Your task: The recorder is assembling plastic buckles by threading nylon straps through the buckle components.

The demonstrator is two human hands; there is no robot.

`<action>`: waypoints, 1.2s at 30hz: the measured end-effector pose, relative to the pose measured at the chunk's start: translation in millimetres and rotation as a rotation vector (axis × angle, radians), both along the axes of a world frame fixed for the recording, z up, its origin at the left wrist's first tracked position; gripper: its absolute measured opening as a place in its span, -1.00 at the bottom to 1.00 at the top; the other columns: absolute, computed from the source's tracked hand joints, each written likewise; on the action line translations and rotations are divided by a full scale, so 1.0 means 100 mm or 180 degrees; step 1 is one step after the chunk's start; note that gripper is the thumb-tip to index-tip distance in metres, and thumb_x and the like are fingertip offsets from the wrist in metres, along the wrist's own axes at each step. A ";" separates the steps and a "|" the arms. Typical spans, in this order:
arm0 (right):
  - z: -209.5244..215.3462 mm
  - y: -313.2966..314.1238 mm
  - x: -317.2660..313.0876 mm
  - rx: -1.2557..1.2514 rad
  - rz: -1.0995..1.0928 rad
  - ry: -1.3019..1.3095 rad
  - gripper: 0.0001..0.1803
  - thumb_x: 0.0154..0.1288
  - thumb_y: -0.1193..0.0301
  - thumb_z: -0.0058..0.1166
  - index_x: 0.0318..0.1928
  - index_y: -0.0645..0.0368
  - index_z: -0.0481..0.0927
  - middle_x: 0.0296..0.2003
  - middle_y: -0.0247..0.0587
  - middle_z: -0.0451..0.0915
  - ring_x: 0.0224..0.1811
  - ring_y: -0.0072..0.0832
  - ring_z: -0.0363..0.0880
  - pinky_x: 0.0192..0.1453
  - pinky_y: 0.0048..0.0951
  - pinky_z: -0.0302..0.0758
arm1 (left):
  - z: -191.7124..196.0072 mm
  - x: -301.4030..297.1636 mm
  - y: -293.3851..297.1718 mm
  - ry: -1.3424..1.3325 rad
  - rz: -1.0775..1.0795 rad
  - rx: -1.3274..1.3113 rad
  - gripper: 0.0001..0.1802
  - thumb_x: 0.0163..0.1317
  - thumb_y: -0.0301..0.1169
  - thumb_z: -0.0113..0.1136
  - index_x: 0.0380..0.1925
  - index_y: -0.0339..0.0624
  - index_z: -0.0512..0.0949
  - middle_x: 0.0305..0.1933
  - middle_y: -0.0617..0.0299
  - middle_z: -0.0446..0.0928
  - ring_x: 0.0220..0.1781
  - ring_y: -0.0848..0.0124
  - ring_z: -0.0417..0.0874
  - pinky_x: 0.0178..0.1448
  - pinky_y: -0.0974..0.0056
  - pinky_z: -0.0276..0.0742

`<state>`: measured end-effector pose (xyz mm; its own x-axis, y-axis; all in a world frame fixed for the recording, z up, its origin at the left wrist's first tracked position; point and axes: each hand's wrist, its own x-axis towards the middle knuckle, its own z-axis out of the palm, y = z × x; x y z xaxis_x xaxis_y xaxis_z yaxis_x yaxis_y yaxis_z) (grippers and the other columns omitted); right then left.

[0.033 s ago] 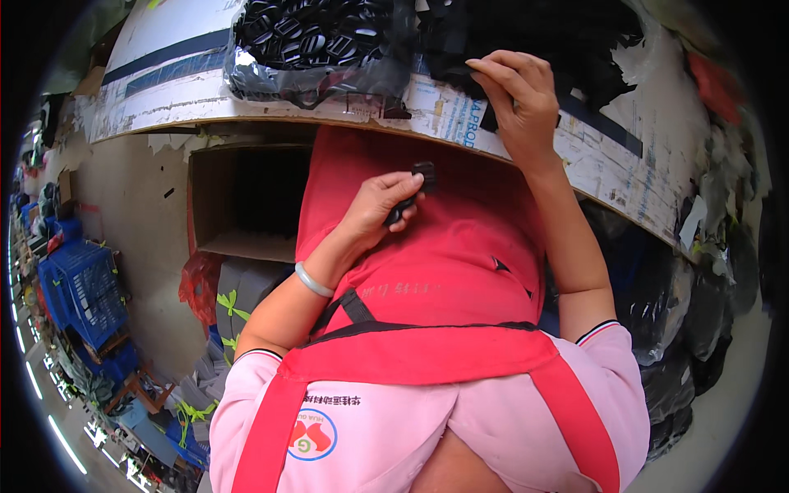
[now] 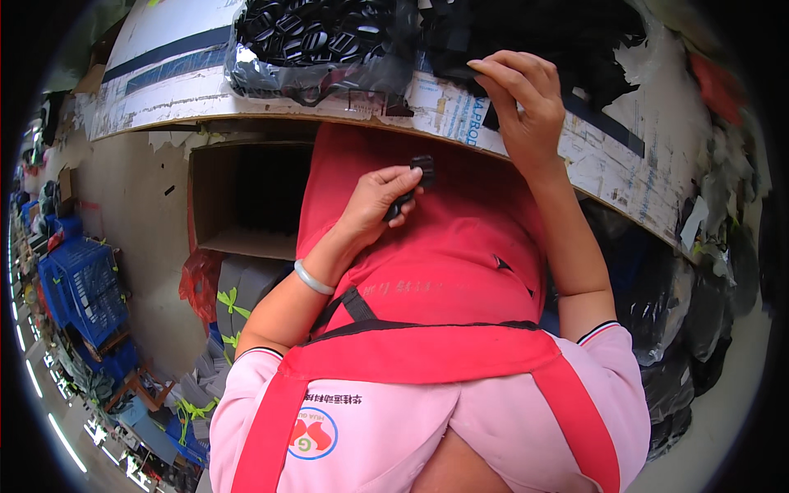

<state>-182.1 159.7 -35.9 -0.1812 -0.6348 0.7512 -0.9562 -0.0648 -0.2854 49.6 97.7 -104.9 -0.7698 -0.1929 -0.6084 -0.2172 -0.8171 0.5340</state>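
Note:
My left hand [image 2: 380, 203] is closed around black plastic buckles, held over the red apron [image 2: 460, 246]. One buckle [image 2: 422, 168] stands out past the thumb with its slots showing; a further black part pokes out below the fingers. At the table edge my right hand [image 2: 526, 103] is raised, thumb and forefinger pressed together against dark material. Whatever lies in that pinch is too dark to make out. Beneath and beyond it spreads a heap of black material [image 2: 542, 37]. To its left, a clear plastic bag [image 2: 271, 80] holds many loose black buckles [image 2: 329, 37].
The worn white tabletop [image 2: 168, 86] curves across the top. Under it sits an open cardboard box [image 2: 246, 243], with a red plastic bag [image 2: 201, 279] below. Blue crates [image 2: 86, 287] stand at the far left. Dark plastic bags [image 2: 657, 312] are piled at the right.

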 end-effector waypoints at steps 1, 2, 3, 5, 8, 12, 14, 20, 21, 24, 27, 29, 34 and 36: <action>0.09 0.02 0.10 0.0009 0.0024 -0.0019 -0.80 0.09 0.47 0.30 -0.21 0.04 0.70 -0.27 -0.39 0.62 -0.15 -0.41 0.51 -0.06 -0.43 0.43 | 0.03 0.00 -0.01 -0.0057 0.0172 -0.0193 -0.72 0.30 -0.23 0.22 -0.28 -0.26 0.55 -0.47 0.28 0.51 -0.60 0.61 0.42 -0.67 0.51 0.23; 0.17 0.04 0.18 -0.0107 0.0181 -0.0170 -0.79 0.09 0.48 0.30 -0.21 0.05 0.69 -0.28 -0.36 0.63 -0.17 -0.39 0.53 -0.10 -0.44 0.45 | 0.04 0.00 -0.05 -0.0052 0.0152 -0.0361 -0.73 0.30 -0.23 0.23 -0.32 -0.26 0.59 -0.54 0.29 0.50 -0.67 0.61 0.38 -0.68 0.50 0.21; 0.21 0.07 0.26 -0.0222 0.0339 -0.0322 -0.79 0.08 0.49 0.30 -0.21 0.07 0.68 -0.29 -0.33 0.64 -0.18 -0.38 0.54 -0.13 -0.45 0.47 | 0.06 0.00 -0.07 -0.0070 0.0164 -0.0353 -0.73 0.30 -0.23 0.23 -0.32 -0.26 0.59 -0.54 0.29 0.50 -0.67 0.61 0.38 -0.68 0.50 0.21; 0.21 0.15 0.40 -0.0151 0.0501 -0.0718 -0.84 0.17 0.49 0.26 -0.20 0.13 0.65 -0.34 -0.34 0.63 -0.26 -0.50 0.55 -0.18 -0.54 0.47 | 0.13 -0.05 -0.10 -0.0064 0.0264 -0.0719 -0.74 0.30 -0.25 0.23 -0.30 -0.26 0.57 -0.50 0.29 0.51 -0.65 0.61 0.39 -0.68 0.51 0.21; 0.14 0.27 0.57 0.1426 0.0658 -0.4015 -0.87 0.39 0.44 0.09 -0.22 0.25 0.60 -0.39 -0.50 0.55 -0.32 -0.79 0.43 -0.26 -0.71 0.39 | 0.27 -0.10 -0.12 -0.0055 0.0363 -0.1044 -0.77 0.27 -0.30 0.26 -0.25 -0.26 0.63 -0.52 0.35 0.53 -0.65 0.66 0.39 -0.65 0.54 0.20; -0.08 0.42 0.70 0.2213 0.0460 -0.4937 -0.83 0.38 0.33 0.11 -0.29 0.17 0.57 -0.49 -0.57 0.50 -0.49 -0.88 0.35 -0.44 -0.82 0.24 | 0.26 -0.12 -0.08 0.0182 0.0550 -0.1739 -0.82 0.25 -0.41 0.28 -0.24 -0.29 0.65 -0.55 0.41 0.49 -0.65 0.71 0.36 -0.61 0.55 0.17; -0.10 0.46 0.74 0.2187 0.0401 -0.5535 -0.82 0.38 0.31 0.11 -0.33 0.14 0.56 -0.53 -0.59 0.47 -0.55 -0.89 0.31 -0.49 -0.81 0.21 | 0.26 -0.12 -0.05 0.0137 0.0544 -0.1863 -0.83 0.24 -0.43 0.28 -0.24 -0.31 0.65 -0.52 0.43 0.49 -0.60 0.71 0.38 -0.56 0.55 0.20; -0.20 0.46 0.77 0.2055 0.0567 -0.5924 -0.80 0.39 0.30 0.07 -0.37 0.12 0.51 -0.60 -0.57 0.41 -0.66 -0.84 0.28 -0.59 -0.76 0.21 | 0.15 -0.12 -0.04 0.0273 0.0669 -0.3014 -0.85 0.18 -0.51 0.29 -0.26 -0.36 0.63 -0.46 0.32 0.53 -0.47 0.59 0.47 -0.40 0.47 0.36; -0.18 0.47 0.78 0.2044 0.0561 -0.5932 -0.80 0.39 0.30 0.07 -0.37 0.12 0.51 -0.60 -0.57 0.41 -0.66 -0.84 0.28 -0.59 -0.76 0.21 | 0.14 -0.13 -0.05 0.0344 0.0660 -0.3635 -0.85 0.15 -0.54 0.30 -0.27 -0.36 0.63 -0.45 0.26 0.54 -0.46 0.53 0.50 -0.37 0.44 0.40; -0.12 0.47 0.81 0.1596 0.0877 -0.6628 -0.79 0.39 0.30 0.07 -0.33 0.17 0.52 -0.62 -0.42 0.46 -0.72 -0.71 0.37 -0.65 -0.68 0.31 | 0.10 -0.15 -0.05 0.0529 0.0946 -0.4149 -0.85 0.10 -0.58 0.32 -0.29 -0.33 0.64 -0.46 0.15 0.54 -0.48 0.43 0.53 -0.37 0.39 0.42; -0.16 0.46 0.87 0.1225 0.0854 -0.6473 -0.78 0.39 0.29 0.08 -0.30 0.19 0.50 -0.62 -0.34 0.48 -0.76 -0.64 0.38 -0.70 -0.63 0.34 | 0.13 -0.15 -0.05 0.0458 0.0941 -0.4262 -0.86 0.09 -0.59 0.32 -0.31 -0.32 0.64 -0.46 0.14 0.55 -0.46 0.40 0.56 -0.37 0.39 0.43; -0.19 0.45 0.90 0.1329 0.0780 -0.6476 -0.76 0.39 0.28 0.09 -0.27 0.21 0.50 -0.62 -0.32 0.49 -0.74 -0.64 0.40 -0.68 -0.64 0.35 | 0.11 -0.13 -0.05 0.0456 0.0964 -0.4252 -0.86 0.09 -0.59 0.32 -0.30 -0.32 0.63 -0.45 0.14 0.55 -0.45 0.39 0.57 -0.36 0.38 0.44; -0.27 0.42 0.94 0.1023 0.0708 -0.6359 -0.76 0.40 0.28 0.08 -0.22 0.23 0.49 -0.58 -0.29 0.52 -0.70 -0.64 0.44 -0.62 -0.65 0.42 | 0.09 -0.10 -0.03 0.0580 0.0907 -0.4631 -0.82 0.08 -0.59 0.32 -0.27 -0.30 0.63 -0.40 0.12 0.56 -0.41 0.33 0.61 -0.34 0.35 0.49; -0.39 0.42 0.89 0.0937 0.0696 -0.6106 -0.71 0.40 0.27 0.08 -0.10 0.26 0.49 -0.49 -0.26 0.55 -0.62 -0.65 0.49 -0.55 -0.67 0.48 | 0.06 -0.09 -0.01 0.0703 0.0654 -0.4839 -0.78 0.07 -0.60 0.32 -0.23 -0.28 0.62 -0.37 0.11 0.56 -0.39 0.29 0.61 -0.33 0.33 0.51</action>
<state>-93.4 201.9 -74.5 -0.4103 -0.8046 -0.4293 0.6001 0.1163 -0.7914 40.3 96.5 -99.1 -0.6986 -0.6124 0.3701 0.0190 0.5011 0.8652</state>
